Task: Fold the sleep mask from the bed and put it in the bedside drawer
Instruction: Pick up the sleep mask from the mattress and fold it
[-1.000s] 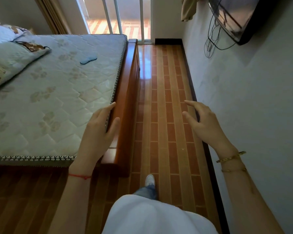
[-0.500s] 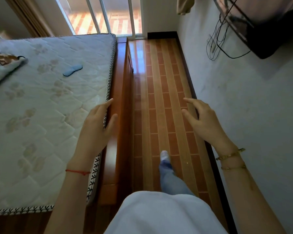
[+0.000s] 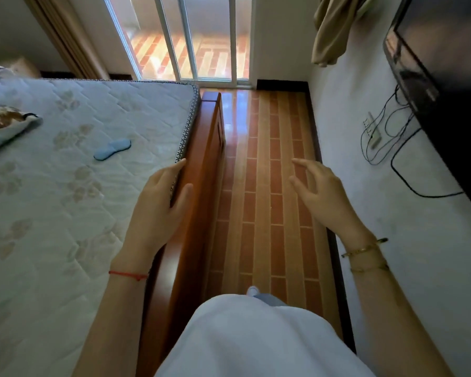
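A small light-blue sleep mask [image 3: 112, 149] lies flat on the quilted white mattress [image 3: 65, 208], left of centre and a little beyond my hands. My left hand [image 3: 161, 210] hovers over the mattress's right edge and the wooden bed frame [image 3: 201, 170], fingers apart and empty. Over the tiled floor, my right hand [image 3: 321, 197] is also empty with its fingers spread. Both hands are well short of the mask. No bedside drawer is in view.
A narrow brick-patterned floor aisle [image 3: 269, 172] runs between the bed frame and the white wall [image 3: 378, 240]. A wall-mounted TV [image 3: 441, 85] with dangling cables [image 3: 384, 140] hangs on the right. A pillow [image 3: 3, 126] lies at the mattress's left. A glass door [image 3: 193, 42] stands ahead.
I have walked forward along the aisle beside the bed; the mask now appears closer and larger. Both hands stay raised, open and empty.
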A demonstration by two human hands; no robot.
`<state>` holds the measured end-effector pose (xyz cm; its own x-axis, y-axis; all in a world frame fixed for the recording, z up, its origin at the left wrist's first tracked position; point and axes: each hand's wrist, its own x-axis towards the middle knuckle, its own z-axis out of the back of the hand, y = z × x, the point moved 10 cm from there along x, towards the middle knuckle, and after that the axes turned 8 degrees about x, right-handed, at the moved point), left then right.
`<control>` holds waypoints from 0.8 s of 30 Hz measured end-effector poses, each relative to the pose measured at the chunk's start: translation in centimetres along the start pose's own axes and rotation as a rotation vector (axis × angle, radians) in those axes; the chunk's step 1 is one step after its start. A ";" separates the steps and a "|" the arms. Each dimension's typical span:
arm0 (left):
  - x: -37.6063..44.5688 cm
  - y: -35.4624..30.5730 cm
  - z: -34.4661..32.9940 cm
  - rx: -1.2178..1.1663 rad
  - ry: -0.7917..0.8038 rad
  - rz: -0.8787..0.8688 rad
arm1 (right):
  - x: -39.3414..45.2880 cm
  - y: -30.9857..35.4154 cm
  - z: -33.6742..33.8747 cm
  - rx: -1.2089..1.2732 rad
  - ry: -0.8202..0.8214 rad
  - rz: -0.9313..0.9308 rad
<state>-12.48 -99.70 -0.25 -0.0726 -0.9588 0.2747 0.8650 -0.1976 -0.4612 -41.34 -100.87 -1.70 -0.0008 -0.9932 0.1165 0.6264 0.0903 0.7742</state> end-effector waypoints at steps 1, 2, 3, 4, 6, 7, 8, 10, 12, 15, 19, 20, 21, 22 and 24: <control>1.9 0.1 -0.3 0.000 -0.015 0.010 | 2.4 -0.1 0.1 -0.002 0.008 0.004; 3.7 0.3 -0.5 0.000 -0.030 0.019 | 4.6 -0.3 0.1 0.000 0.019 0.008; 5.4 0.5 -0.8 -0.001 -0.041 0.027 | 6.7 -0.5 0.0 0.005 0.031 0.013; 7.0 0.7 -1.2 -0.001 -0.044 0.034 | 8.7 -0.6 -0.2 0.010 0.042 0.021; 10.0 1.5 -2.2 -0.001 -0.040 0.046 | 12.6 -1.0 -0.7 0.010 0.054 0.037; 11.4 1.9 -2.7 0.000 -0.040 0.054 | 14.4 -1.2 -1.0 0.007 0.057 0.044; 12.8 2.5 -3.2 0.002 -0.041 0.065 | 16.2 -1.6 -1.3 0.005 0.063 0.047; 15.6 3.7 -4.2 0.011 -0.047 0.089 | 19.8 -2.5 -2.2 0.007 0.079 0.048; 18.5 5.1 -5.4 0.023 -0.048 0.108 | 23.6 -3.0 -3.4 0.002 0.100 0.062; 22.8 7.8 -6.9 0.036 -0.054 0.152 | 29.7 -3.1 -5.9 -0.021 0.143 0.116; 28.9 11.8 -8.0 0.038 -0.077 0.225 | 38.3 -2.0 -9.7 -0.029 0.216 0.165; 30.5 12.8 -8.0 0.037 -0.086 0.244 | 40.6 -1.5 -10.6 -0.025 0.233 0.176; 32.0 13.8 -7.9 0.035 -0.102 0.264 | 42.8 -0.9 -11.4 -0.016 0.250 0.191; 33.5 14.8 -7.6 0.030 -0.125 0.284 | 45.0 -0.1 -12.4 -0.006 0.268 0.212; 36.2 16.8 -7.1 0.017 -0.165 0.325 | 49.0 1.4 -14.3 0.007 0.311 0.246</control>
<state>-4.11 -139.17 -3.99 0.2874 -0.9249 0.2487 0.8380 0.1170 -0.5330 -29.34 -150.49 -3.76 0.3858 -0.9165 0.1059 0.5730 0.3280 0.7511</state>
